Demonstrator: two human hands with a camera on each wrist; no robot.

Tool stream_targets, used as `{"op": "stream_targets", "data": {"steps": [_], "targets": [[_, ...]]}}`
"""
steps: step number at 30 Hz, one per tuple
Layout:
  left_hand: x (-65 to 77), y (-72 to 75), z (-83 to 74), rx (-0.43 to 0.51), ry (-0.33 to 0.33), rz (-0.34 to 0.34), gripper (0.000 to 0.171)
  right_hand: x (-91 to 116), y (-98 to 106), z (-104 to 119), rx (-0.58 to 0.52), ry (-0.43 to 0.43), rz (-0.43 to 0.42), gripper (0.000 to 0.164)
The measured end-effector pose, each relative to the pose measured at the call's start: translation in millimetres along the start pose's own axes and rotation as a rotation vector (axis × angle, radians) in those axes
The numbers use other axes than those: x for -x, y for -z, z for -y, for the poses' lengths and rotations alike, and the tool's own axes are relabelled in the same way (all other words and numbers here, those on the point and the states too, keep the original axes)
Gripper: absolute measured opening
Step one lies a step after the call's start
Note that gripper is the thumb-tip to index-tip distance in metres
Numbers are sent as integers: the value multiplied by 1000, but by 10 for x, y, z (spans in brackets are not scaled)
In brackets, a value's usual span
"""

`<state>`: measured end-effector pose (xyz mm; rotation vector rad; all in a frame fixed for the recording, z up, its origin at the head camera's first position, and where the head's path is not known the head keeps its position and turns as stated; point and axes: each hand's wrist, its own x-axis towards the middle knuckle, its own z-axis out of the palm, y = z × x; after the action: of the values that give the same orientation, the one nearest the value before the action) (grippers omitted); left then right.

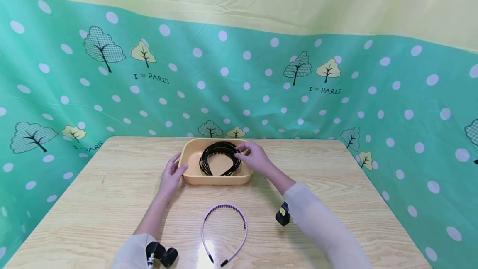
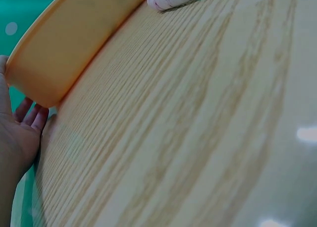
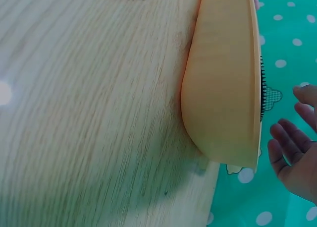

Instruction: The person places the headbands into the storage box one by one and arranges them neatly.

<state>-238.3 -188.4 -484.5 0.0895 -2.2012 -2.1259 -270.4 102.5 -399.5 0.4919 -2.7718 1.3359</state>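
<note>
A peach plastic tray [image 1: 216,180] stands near the back of the table with several black headbands [image 1: 203,163] bunched inside it. My left hand [image 1: 172,175] grips the tray's left end, thumb at the rim and fingers along the outer wall. Over the tray's right end, my right hand [image 1: 255,157] has its fingertips right at the edge of the black headbands. In the right wrist view those fingers [image 3: 287,140] are loosely bent above the rim, with nothing seen between them. A light purple toothed headband [image 1: 245,229] with black tips lies on the table in front of the tray.
The wood-grain table [image 1: 321,165] ends at a green polka-dot cloth [image 1: 224,82] hung behind and along both sides. Black wrist cameras [image 1: 160,253] sit on both forearms, low over the tabletop.
</note>
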Motion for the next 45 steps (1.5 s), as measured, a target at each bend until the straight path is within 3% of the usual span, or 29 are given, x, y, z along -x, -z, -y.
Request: {"op": "stream_targets", "data": {"steps": [15,30,33,45], "targets": [[-1,-14,5,10,-9,2,59,217,93,32,9,-6,72,29],[16,-26,-18,12,-7,-16,58,441,93,97,17,72,161,28],[50,-30,-90,35,13,-3,58,479,88,92,11,91,177,29],[7,-19,-7,17,-10,-21,59,611,59,134,4,145,214,24]]}}
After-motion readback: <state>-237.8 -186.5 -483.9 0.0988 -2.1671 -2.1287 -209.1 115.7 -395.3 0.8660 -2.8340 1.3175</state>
